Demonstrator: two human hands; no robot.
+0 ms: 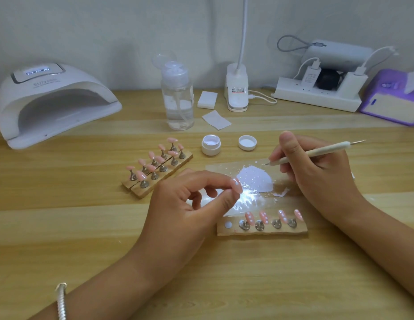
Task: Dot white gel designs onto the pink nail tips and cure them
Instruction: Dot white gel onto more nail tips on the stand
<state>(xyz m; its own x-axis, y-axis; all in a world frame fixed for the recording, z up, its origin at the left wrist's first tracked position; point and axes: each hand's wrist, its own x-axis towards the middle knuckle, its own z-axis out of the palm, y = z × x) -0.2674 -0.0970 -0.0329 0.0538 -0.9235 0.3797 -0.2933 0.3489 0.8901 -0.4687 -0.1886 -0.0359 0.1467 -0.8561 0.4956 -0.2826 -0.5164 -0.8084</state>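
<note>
Pink plastic nail tip point(236, 186) is pinched in left hand point(183, 209), held close for dotting. Cream dotting pen point(321, 151) is gripped in right hand point(317, 174), tip near white gel smear point(257, 179), likely for reloading.

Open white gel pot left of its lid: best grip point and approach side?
Grip the gel pot on its wider lower body, below the neck, fingers on near and far walls, coming from above right. It stands upright with the mouth open, so probably best off the rim. The lid lies apart on that side; the wooden nail holder crowds the left.
</note>
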